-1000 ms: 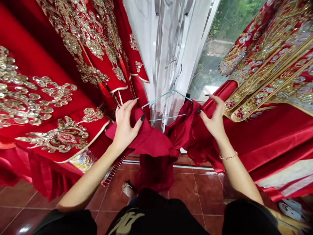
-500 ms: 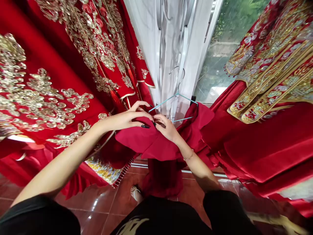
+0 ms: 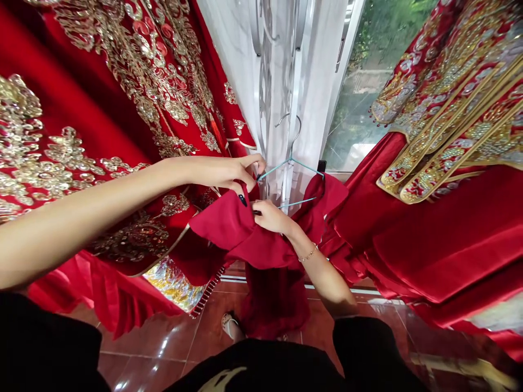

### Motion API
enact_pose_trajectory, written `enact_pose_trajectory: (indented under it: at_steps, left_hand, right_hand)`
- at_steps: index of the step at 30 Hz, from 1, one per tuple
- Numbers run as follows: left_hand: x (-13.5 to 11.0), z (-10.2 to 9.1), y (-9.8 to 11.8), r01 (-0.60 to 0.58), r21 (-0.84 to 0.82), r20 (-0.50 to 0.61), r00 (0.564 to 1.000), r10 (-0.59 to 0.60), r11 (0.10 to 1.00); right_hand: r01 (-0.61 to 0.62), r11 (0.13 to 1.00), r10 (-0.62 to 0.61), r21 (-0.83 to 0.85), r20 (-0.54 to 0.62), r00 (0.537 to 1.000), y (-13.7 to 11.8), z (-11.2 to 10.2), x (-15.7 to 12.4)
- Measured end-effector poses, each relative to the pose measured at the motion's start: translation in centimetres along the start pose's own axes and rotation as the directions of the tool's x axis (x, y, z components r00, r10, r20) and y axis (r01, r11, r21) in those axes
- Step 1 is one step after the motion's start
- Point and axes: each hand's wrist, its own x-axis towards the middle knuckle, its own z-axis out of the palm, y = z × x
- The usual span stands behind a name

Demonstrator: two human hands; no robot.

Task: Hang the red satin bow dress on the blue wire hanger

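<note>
A plain dark red garment (image 3: pixel 261 245) hangs over a light blue wire hanger (image 3: pixel 292 163) in the middle of the view. My left hand (image 3: pixel 235 171) reaches in from the left and pinches the cloth at the hanger's left end, fingers closed. Just below it, my right hand (image 3: pixel 272 216) grips the same red cloth near the hanger's lower bar. A thin bracelet shows on the right wrist. The hanger's hook points up in front of a white curtain (image 3: pixel 286 81).
Red robes with heavy gold embroidery hang at the left (image 3: pixel 102 136) and at the right (image 3: pixel 449 109). A window (image 3: pixel 368 81) with greenery lies behind. Glossy red-brown floor tiles (image 3: pixel 171 337) are below, with one of my sandalled feet (image 3: pixel 231 325).
My right hand has crossed from the hanger's right side to the left side of the garment. My left hand has risen to the hanger's left end. Both now grip the cloth close together.
</note>
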Motion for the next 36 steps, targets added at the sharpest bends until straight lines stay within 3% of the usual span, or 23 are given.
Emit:
enact_pose_trajectory:
  at_steps: [4,6,8,10,12,13,14,15,16,18,19,20,21,23,25,26,28,29,30,31,33,36]
  left_hand:
    - [0.7,0.3,0.2,-0.031,0.053,-0.027,0.999,0.033,0.998]
    - [0.6,1.0,0.3,-0.036,0.042,-0.189,0.981,0.043,0.998]
    - [0.1,2.4,0.8,0.0,0.044,-0.366,0.931,0.016,0.999]
    - [-0.5,4.6,1.5,0.094,0.066,-0.456,0.888,-0.054,0.993]
    - [-1.2,8.0,2.2,0.218,0.095,-0.518,0.844,-0.138,0.971]
    - [-1.5,10.1,2.5,0.291,0.101,-0.588,0.789,-0.179,0.951]
    - [-1.7,12.4,2.7,0.339,0.11,-0.643,0.741,-0.193,0.934]
    - [-1.8,14.8,2.9,0.391,0.116,-0.687,0.695,-0.211,0.913]
    - [-1.8,17.1,2.9,0.461,0.147,-0.748,0.631,-0.207,0.875]
    - [-1.7,20.9,3.1,0.548,0.143,-0.834,0.515,-0.198,0.824]
    - [-1.5,22.2,3.2,0.569,0.115,-0.863,0.463,-0.202,0.814]
    - [-1.4,22.8,3.4,0.579,0.094,-0.883,0.425,-0.201,0.81]
    - [-1.2,22.9,3.7,0.579,0.072,-0.895,0.396,-0.203,0.812]
    - [-0.7,21.8,4.6,0.557,0.032,-0.886,0.4,-0.234,0.83]
    - [-0.1,19.7,5.8,0.505,-0.061,-0.878,0.383,-0.287,0.861]
    - [0.5,18.7,6.4,0.478,-0.121,-0.891,0.335,-0.307,0.87]
    - [1.9,17.2,7.2,0.465,-0.216,-0.935,0.155,-0.32,0.859]
    - [2.7,16.8,7.5,0.488,-0.249,-0.942,0.079,-0.326,0.837]
    - [3.5,16.7,7.5,0.527,-0.272,-0.938,0.042,-0.344,0.805]
    - [4.3,16.7,7.3,0.57,-0.289,-0.926,0.038,-0.377,0.769]
    - [5.2,17.0,6.5,0.621,-0.324,-0.884,0.071,-0.463,0.714]
    - [4.8,17.4,5.0,0.585,-0.359,-0.863,0.088,-0.497,0.727]
  right_hand:
    - [-0.037,0.999,0.035,0.024,0.064,0.997,0.5,-0.1,0.5]
    - [-0.041,0.998,0.039,0.05,0.03,0.999,0.5,0.1,0.6]
    - [-0.027,0.995,0.03,0.092,-0.023,0.999,0.1,0.1,0.1]
    - [0.005,0.99,0.009,0.139,-0.097,0.995,-0.2,-0.3,-1.4]
    - [0.037,0.977,0.014,0.211,-0.234,0.972,-0.3,-1.0,-4.0]
    - [0.06,0.958,0.04,0.28,-0.339,0.94,-0.1,-1.3,-5.8]
    - [0.069,0.938,0.111,0.339,-0.484,0.868,0.2,-1.5,-7.7]
    - [0.044,0.927,0.207,0.373,-0.606,0.768,0.5,-1.5,-9.8]
    - [0.005,0.919,0.298,0.395,-0.701,0.648,1.0,-1.3,-11.9]
    - [-0.061,0.896,0.431,0.439,-0.831,0.351,2.0,-0.6,-15.8]
    - [-0.092,0.884,0.466,0.459,-0.848,0.252,2.5,-0.2,-17.4]
    - [-0.116,0.878,0.479,0.465,-0.858,0.183,2.9,0.1,-18.7]
    - [-0.144,0.878,0.475,0.457,-0.867,0.151,3.1,0.2,-19.5]
    - [-0.22,0.903,0.407,0.37,-0.9,0.156,3.2,-0.3,-20.0]
    - [-0.294,0.923,0.315,0.249,-0.927,0.203,3.0,-1.7,-18.9]
    - [-0.338,0.923,0.27,0.183,-0.935,0.23,2.9,-2.5,-17.8]
    - [-0.447,0.892,0.218,0.067,-0.93,0.297,2.6,-4.1,-15.0]
    - [-0.512,0.859,0.213,0.003,-0.912,0.351,2.5,-4.8,-13.4]
    - [-0.57,0.82,0.236,-0.05,-0.878,0.417,2.5,-5.3,-12.0]
    - [-0.618,0.781,0.273,-0.085,-0.844,0.462,2.6,-5.8,-10.9]
    - [-0.653,0.746,0.324,-0.129,-0.786,0.526,3.2,-6.4,-9.5]
    - [-0.606,0.778,0.286,-0.166,-0.765,0.576,4.7,-7.1,-9.9]
